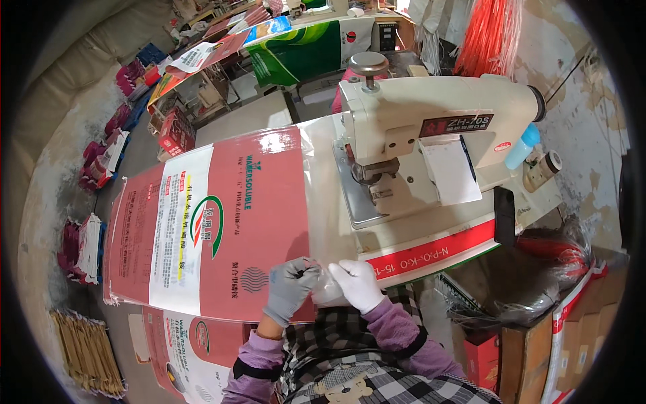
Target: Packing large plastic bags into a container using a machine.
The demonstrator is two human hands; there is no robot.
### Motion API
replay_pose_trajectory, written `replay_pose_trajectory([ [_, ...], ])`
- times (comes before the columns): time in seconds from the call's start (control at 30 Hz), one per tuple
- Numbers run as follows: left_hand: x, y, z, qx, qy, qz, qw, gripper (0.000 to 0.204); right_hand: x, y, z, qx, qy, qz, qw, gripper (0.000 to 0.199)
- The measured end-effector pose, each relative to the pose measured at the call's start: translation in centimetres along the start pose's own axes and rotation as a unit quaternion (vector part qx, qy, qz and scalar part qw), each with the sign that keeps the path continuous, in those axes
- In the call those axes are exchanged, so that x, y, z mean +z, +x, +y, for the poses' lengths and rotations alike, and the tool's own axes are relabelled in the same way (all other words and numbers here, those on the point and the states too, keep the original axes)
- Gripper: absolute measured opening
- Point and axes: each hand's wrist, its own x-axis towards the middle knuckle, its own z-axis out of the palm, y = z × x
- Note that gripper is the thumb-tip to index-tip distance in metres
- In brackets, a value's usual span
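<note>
A large red-and-white printed sack (269,195) lies flat on the table to the left of a cream sewing machine (431,124). Clear plastic film (326,288), apparently the sack's liner, sticks out along its right edge. At the near right corner, my left hand (289,291) in a grey glove has its fingers pinched on this film. Close beside it, my right hand (356,284) in a white glove is closed on the same crumpled film. The machine's needle area (373,174) stands beyond my hands.
Another printed sack (188,353) hangs or lies below the table's near left edge. A dark phone-like object (504,215) rests by the red table edging. Cardboard boxes (525,363) stand at the lower right, red strands (488,37) hang behind, and brown stacked bundles (87,353) sit at left.
</note>
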Motion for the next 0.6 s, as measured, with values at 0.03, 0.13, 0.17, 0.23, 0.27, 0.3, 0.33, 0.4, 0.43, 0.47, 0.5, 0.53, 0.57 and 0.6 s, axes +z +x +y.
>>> replay_pose_trajectory([
  [0.03, 0.2, 0.1, 0.0, -0.017, 0.003, 0.003, 1.0, 0.005, -0.3, 0.1, 0.7, -0.07, -0.136, 0.048, 0.987, 0.027],
  [0.13, 0.6, 0.2, -1.2, 0.059, 0.061, 0.01, 0.996, 0.008, -0.4, 0.2, 0.4, -0.178, -0.051, 0.031, 0.982, 0.026],
  [0.17, 0.7, 0.2, -1.2, 0.057, 0.062, 0.011, 0.996, 0.008, -0.7, 0.2, 0.1, -0.176, -0.05, 0.029, 0.983, 0.026],
  [0.23, 0.8, 0.1, -1.0, 0.049, 0.03, -0.002, 0.998, 0.009, -1.3, 0.0, -0.5, -0.124, -0.168, -0.091, 0.974, 0.028],
  [0.27, 1.0, 0.2, -0.8, 0.048, 0.029, -0.005, 0.998, 0.009, -1.5, 0.1, -0.1, -0.122, -0.168, -0.088, 0.974, 0.028],
  [0.3, 0.9, 0.2, -0.6, 0.039, -0.001, -0.02, 0.999, 0.008, -1.6, 0.4, 0.7, -0.114, -0.124, -0.083, 0.982, 0.026],
  [0.33, 0.8, 0.2, -0.5, 0.03, -0.03, -0.034, 0.999, 0.008, -1.7, 0.5, 1.2, -0.107, -0.079, -0.079, 0.988, 0.025],
  [0.4, -0.4, -0.1, -1.0, -0.048, -0.117, -0.051, 0.991, 0.007, -1.9, 0.6, 0.1, -0.028, -0.064, -0.103, 0.992, 0.024],
  [0.43, -0.8, -0.2, -1.2, -0.125, -0.204, -0.067, 0.969, 0.01, -1.9, 0.7, -0.2, 0.052, -0.051, -0.126, 0.989, 0.024],
  [0.47, -0.6, -0.4, -0.6, -0.126, -0.203, -0.067, 0.969, 0.01, -1.5, 0.8, 0.2, 0.053, -0.05, -0.127, 0.989, 0.024],
  [0.5, -0.1, -0.9, 0.5, -0.096, -0.089, -0.102, 0.986, 0.012, -0.7, 0.8, 1.0, 0.031, 0.01, -0.096, 0.995, 0.023],
  [0.53, 0.2, -1.1, 0.9, -0.064, 0.026, -0.136, 0.988, 0.014, 0.1, 0.8, 1.7, 0.01, 0.07, -0.065, 0.995, 0.022],
  [0.57, 0.0, -1.1, 0.6, -0.065, 0.027, -0.133, 0.989, 0.014, 1.1, 0.8, 1.8, 0.009, 0.071, -0.068, 0.995, 0.022],
  [0.6, -0.2, -1.0, -0.2, -0.051, -0.02, -0.143, 0.988, 0.016, 2.2, 0.7, 1.9, 0.0, 0.13, -0.034, 0.991, 0.023],
])
